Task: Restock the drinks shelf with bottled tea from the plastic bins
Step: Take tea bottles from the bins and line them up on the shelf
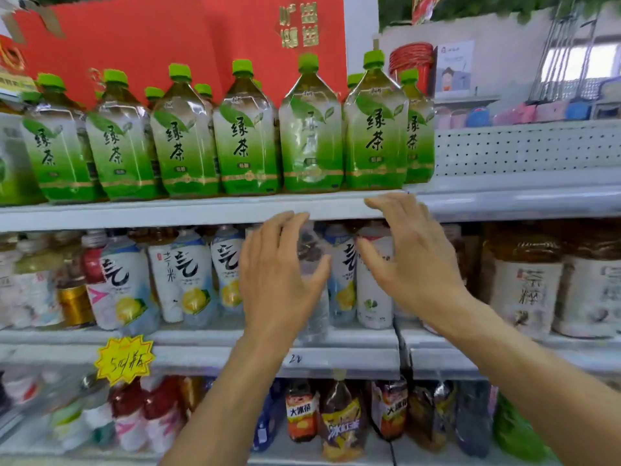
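Before the middle shelf, both hands are raised side by side with fingers spread and relaxed, each grip apart and holding nothing. Left hand hovers in front of a clear, blurred bottle that stands on the middle shelf; whether the fingers touch it cannot be told. Right hand is just beside it, its fingertips reaching up near the front edge of the top shelf, its palm in front of a white-labelled bottle. Around the hands the middle shelf carries pale bottles with lemon pictures to the left and large brown tea bottles with white labels to the right. Above, on the top shelf, stands a row of green tea bottles with green caps and green labels, upright and closely packed, with more behind them. Behind that row hangs a red sign with gold characters. Below the hands, a yellow starburst price tag is fixed to the shelf edge, and the bottom shelf holds iced tea bottles with orange and yellow labels.
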Demonstrator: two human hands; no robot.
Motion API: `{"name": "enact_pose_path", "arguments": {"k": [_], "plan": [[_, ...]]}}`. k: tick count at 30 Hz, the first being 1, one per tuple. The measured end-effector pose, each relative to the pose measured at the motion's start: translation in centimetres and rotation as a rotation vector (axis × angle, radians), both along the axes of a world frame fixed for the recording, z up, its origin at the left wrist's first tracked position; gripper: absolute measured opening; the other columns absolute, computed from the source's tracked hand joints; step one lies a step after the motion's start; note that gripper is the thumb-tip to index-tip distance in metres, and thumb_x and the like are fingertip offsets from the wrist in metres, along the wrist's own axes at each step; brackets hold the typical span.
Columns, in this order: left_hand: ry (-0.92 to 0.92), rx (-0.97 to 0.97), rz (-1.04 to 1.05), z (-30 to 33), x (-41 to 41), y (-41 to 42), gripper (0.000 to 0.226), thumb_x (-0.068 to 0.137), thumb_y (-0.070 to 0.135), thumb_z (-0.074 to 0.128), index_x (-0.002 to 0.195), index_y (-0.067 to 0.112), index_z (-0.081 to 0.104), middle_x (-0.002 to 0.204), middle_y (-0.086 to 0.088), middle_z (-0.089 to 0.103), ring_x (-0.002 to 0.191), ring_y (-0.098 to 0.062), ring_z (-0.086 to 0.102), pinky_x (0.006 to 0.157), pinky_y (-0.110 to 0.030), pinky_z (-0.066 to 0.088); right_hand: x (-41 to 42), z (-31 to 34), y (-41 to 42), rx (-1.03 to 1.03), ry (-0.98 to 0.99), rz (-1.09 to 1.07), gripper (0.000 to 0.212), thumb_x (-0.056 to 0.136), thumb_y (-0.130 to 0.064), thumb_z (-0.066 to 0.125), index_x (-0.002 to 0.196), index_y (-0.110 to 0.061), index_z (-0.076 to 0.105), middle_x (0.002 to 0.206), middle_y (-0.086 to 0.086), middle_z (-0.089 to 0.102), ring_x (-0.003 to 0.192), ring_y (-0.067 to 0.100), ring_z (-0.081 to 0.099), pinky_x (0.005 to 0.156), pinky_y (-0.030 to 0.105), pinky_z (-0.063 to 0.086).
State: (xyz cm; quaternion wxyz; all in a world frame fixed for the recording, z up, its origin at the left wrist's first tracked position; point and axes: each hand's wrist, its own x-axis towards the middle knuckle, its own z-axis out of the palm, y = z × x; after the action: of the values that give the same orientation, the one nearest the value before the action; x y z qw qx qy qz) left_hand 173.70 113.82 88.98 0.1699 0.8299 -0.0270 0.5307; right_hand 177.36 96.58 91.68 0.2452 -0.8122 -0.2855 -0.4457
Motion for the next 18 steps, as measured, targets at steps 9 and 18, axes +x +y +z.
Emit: {"name": "enact_pose_path", "arguments": {"k": [9, 18], "plan": [[0.495, -0.086, -0.076, -12.0, -5.8, 8.8, 0.049, 0.089, 0.04, 0.068, 0.135, 0.027, 0.055, 0.13, 0.004, 0.055, 0.113, -0.02, 0.06, 0.082, -0.041, 0.053, -5.7, -12.9, 6.4, -0.087, 0.403, 0.049, 0.043, 0.091, -0.031, 0.062, 0.131, -0.017, 0.056, 0.131, 0.005, 0.056, 0.117, 0.028, 0.055, 0.088, 0.043, 0.05], [1.102, -0.507, -0.155, -31.9, -9.1, 14.7, 0.042, 0.086, 0.031, 0.077, 0.124, 0.023, 0.063, 0.122, 0.0, 0.064, 0.094, -0.02, 0.067, 0.089, -0.041, 0.053, -8.6, -33.2, 9.8, -0.132, 1.13, 0.022, 0.038, 0.091, -0.027, 0.064, 0.127, -0.014, 0.058, 0.124, 0.008, 0.058, 0.113, 0.026, 0.057, 0.092, 0.041, 0.048]]}}
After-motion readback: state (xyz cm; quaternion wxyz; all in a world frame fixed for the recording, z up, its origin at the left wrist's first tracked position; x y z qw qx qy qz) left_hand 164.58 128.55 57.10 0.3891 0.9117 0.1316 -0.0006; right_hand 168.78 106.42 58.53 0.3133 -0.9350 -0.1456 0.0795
